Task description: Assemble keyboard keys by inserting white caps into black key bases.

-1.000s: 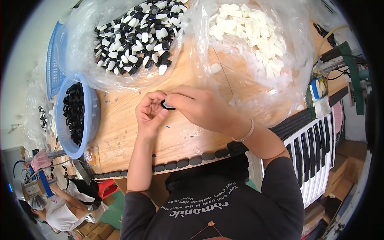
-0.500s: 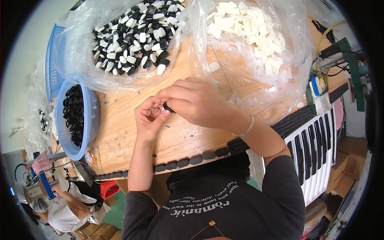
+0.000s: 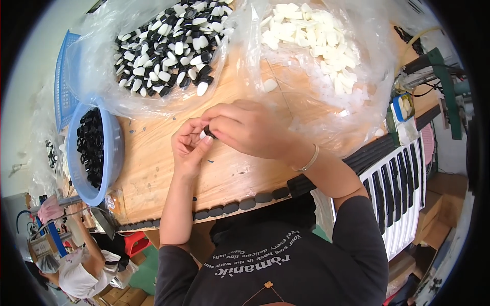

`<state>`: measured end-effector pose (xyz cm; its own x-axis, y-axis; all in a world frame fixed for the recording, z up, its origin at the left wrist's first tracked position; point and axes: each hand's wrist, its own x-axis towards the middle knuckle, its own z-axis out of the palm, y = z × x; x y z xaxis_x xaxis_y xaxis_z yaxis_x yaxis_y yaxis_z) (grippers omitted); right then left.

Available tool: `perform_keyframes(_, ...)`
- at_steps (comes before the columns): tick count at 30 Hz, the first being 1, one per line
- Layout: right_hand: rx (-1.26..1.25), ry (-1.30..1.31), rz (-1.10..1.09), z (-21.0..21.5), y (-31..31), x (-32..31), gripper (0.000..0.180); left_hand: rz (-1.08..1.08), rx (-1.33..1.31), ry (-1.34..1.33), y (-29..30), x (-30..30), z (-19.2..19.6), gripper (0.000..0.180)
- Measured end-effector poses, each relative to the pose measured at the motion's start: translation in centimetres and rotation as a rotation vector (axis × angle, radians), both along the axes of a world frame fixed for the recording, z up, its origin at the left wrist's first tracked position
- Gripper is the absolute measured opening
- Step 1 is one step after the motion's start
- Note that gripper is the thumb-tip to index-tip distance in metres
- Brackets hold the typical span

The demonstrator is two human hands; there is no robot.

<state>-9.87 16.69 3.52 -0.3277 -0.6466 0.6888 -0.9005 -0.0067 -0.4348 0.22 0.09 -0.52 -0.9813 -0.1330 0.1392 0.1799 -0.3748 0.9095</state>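
In front of my chest, just above the table, my two hands meet at a small black and white plastic part (image 3: 209, 132). My left hand (image 3: 190, 145) pinches it between thumb and fingers. The fingertips of my right hand (image 3: 245, 130) press on it from the other side and hide much of it. Beyond my hands lies a pile of black plastic parts with white oval pieces (image 3: 163, 51), on clear plastic. Right of that pile, cream-white oval pieces (image 3: 314, 33) lie heaped on another clear bag.
At the left stands a blue basin (image 3: 115, 153) of black ring-like parts (image 3: 91, 148), near a blue perforated basket (image 3: 66, 76). Dark padding (image 3: 232, 207) lines the wooden table's (image 3: 148, 173) near edge. A white rack with black strips (image 3: 395, 199) is at the right. Another person (image 3: 84, 273) works at lower left.
The view has shifted slightly. Both hands stay together at the small part, and a white bit of it now shows by my left thumb. My right fingers have moved a little.
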Motion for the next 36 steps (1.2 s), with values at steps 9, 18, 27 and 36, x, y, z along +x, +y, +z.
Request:
perform_keyframes(9, 0.224, -0.302, -0.636, -0.2, 8.8, -10.4, 0.005, 0.035, 0.149, 0.119, -0.5, -0.1, 0.3, 0.03)
perform_keyframes(18, 0.596, -0.58, -0.742, -0.4, 13.4, -12.0, 0.009, 0.04, 0.11, 0.079, -0.7, 0.1, 1.2, 0.029)
perform_keyframes(27, 0.885, -0.47, -0.771, -1.7, 11.6, -11.3, 0.016, 0.002, 0.13, 0.057, -1.6, 0.5, 0.8, 0.032)
perform_keyframes(36, 0.366, -0.537, -0.566, 1.3, 9.0, -9.4, 0.014, 0.028, 0.128, 0.101, -0.7, 0.3, 0.5, 0.032)
